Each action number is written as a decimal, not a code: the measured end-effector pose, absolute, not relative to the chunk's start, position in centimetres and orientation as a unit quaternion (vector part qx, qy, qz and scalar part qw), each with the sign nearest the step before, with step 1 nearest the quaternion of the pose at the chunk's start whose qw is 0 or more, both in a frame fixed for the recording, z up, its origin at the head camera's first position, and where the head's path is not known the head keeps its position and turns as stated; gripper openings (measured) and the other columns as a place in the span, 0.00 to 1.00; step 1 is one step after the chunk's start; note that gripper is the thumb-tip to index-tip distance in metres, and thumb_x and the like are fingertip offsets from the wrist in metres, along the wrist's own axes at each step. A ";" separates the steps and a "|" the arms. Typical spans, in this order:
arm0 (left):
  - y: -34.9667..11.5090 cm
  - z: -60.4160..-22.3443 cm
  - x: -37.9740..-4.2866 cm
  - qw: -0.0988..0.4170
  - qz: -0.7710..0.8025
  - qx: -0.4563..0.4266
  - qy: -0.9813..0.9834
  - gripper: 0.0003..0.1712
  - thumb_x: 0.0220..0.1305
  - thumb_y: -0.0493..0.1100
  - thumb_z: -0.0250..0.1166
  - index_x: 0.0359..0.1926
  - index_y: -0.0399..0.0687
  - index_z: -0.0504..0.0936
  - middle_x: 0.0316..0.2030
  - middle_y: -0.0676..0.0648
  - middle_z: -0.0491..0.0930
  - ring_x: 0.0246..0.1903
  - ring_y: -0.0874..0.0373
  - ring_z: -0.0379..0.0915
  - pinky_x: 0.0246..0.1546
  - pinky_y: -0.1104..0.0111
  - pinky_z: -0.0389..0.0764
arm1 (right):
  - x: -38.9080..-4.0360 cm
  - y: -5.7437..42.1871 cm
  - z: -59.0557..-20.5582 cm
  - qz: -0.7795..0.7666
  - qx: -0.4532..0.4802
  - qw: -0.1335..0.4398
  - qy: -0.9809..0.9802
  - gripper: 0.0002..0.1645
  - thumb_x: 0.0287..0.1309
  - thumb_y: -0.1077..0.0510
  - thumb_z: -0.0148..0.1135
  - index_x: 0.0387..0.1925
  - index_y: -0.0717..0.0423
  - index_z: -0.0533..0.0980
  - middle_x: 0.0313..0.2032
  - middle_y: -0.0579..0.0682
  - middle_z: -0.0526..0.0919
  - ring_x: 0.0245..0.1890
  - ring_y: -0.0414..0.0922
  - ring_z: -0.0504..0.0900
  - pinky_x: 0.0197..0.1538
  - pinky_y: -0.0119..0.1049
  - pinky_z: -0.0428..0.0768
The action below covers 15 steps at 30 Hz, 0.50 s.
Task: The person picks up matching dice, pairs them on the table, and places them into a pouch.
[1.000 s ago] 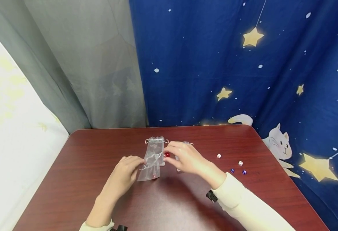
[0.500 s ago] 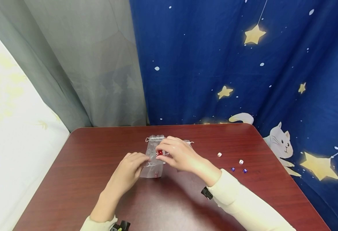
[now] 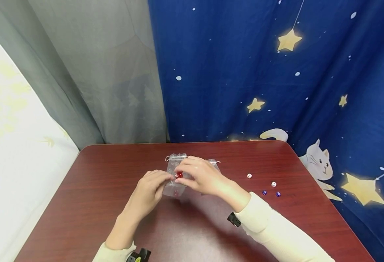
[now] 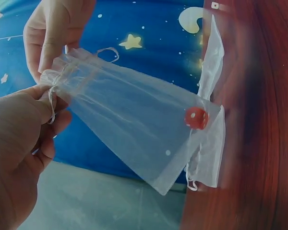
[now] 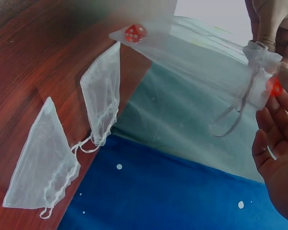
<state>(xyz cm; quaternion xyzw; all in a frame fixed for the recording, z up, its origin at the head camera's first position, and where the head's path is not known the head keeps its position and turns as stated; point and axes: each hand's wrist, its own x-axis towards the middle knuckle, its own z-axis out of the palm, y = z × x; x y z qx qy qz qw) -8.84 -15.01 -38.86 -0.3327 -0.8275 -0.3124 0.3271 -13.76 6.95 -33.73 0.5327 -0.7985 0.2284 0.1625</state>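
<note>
My left hand [image 3: 149,191] pinches the gathered mouth of a sheer white organza drawstring bag [image 4: 125,110], held up over the table. One red die [image 4: 196,118] is inside, down at the bag's far end. At the mouth, my right hand [image 3: 200,176] holds a second red die [image 5: 275,87] between thumb and fingers, right against the bag's opening. The two hands nearly meet there. Beyond the held bag, two more organza bags lie flat on the table, one bag [image 5: 103,91] nearer it and another bag [image 5: 41,163] to its right in the head view.
Two white dice, one die [image 3: 249,175] farther left than the other die [image 3: 273,184], lie on the table's right side with a blue die [image 3: 265,192] and another blue die [image 3: 278,194]. Curtains hang behind the far edge of the brown table [image 3: 106,174].
My right hand has moved left, bringing the red die to the bag's mouth. My left hand has shifted slightly right, and the held bag's lower end has risen a little.
</note>
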 end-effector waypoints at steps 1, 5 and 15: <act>-15.0 -38.9 -8.8 0.328 -0.315 -0.333 -0.826 0.13 0.57 0.24 0.68 0.40 0.43 0.87 0.36 0.51 0.86 0.37 0.57 0.80 0.40 0.67 0.73 | -13.8 7.0 -33.8 0.230 0.533 0.162 -0.798 0.12 0.60 0.54 0.73 0.44 0.53 0.84 0.40 0.43 0.84 0.40 0.40 0.79 0.46 0.32 0.79; -15.0 -39.0 -8.9 0.332 -0.317 -0.335 -0.823 0.13 0.57 0.24 0.67 0.40 0.42 0.87 0.36 0.51 0.86 0.37 0.57 0.80 0.40 0.67 0.73 | -13.9 7.2 -34.1 0.238 0.530 0.165 -0.797 0.13 0.60 0.55 0.73 0.44 0.55 0.85 0.40 0.45 0.85 0.41 0.41 0.80 0.47 0.33 0.79; -15.0 -39.1 -8.8 0.337 -0.313 -0.332 -0.823 0.13 0.56 0.24 0.68 0.40 0.41 0.87 0.36 0.50 0.87 0.36 0.56 0.81 0.40 0.67 0.73 | -14.3 8.4 -34.4 0.266 0.499 0.158 -0.810 0.14 0.62 0.52 0.71 0.46 0.55 0.84 0.42 0.44 0.84 0.44 0.40 0.80 0.51 0.33 0.79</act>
